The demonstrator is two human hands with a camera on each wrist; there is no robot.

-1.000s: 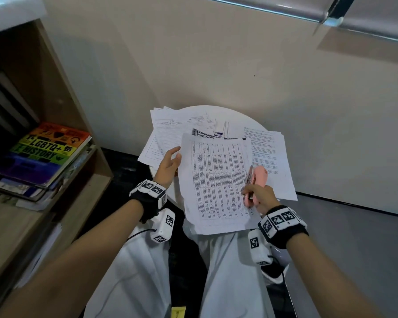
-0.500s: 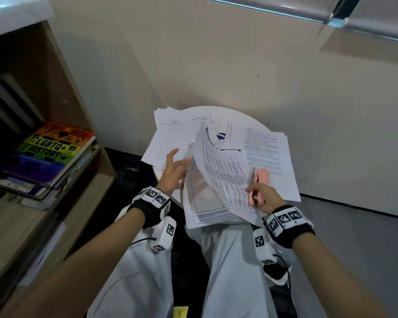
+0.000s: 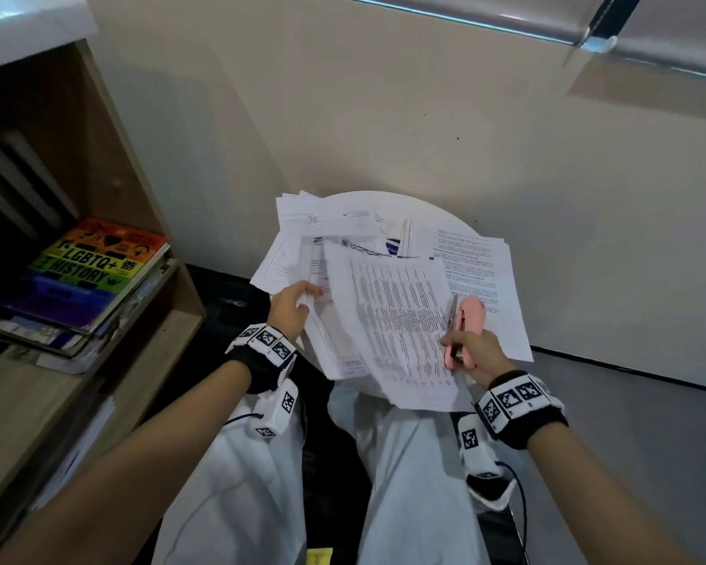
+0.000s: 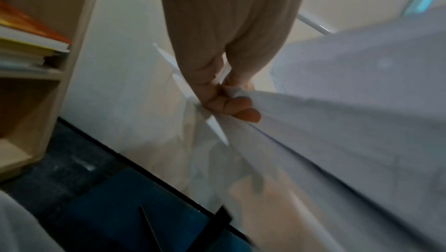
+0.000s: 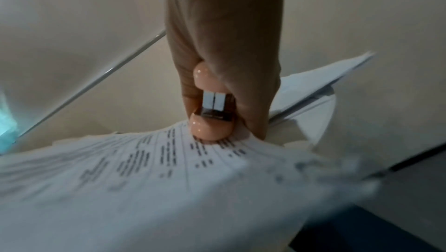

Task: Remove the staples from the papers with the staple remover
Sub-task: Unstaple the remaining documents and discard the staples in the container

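A printed sheet (image 3: 392,320) with columns of text hangs tilted over the near edge of the round white table (image 3: 437,214). My right hand (image 3: 471,354) grips the pink staple remover (image 3: 467,322) and pinches that sheet's right edge against it; the right wrist view shows the remover (image 5: 212,116) pressed onto the printed sheet (image 5: 149,160), metal jaws together. My left hand (image 3: 292,305) pinches the left edge of the lower paper (image 3: 327,340). In the left wrist view, that hand (image 4: 226,101) has thumb and fingers curled on the paper (image 4: 337,141). No staple is visible.
Loose papers (image 3: 314,226) spread over the table's back left, and another printed stack (image 3: 486,271) lies at its right. A wooden bookshelf (image 3: 111,165) with a rainbow book (image 3: 98,263) stands close on the left. A wall rises just behind the table, and my white-clad knees sit under its near edge.
My right hand lifted the top printed sheet off the one beneath and swung it right. My left hand, open before, moved onto the lower paper's left edge and pinched it.
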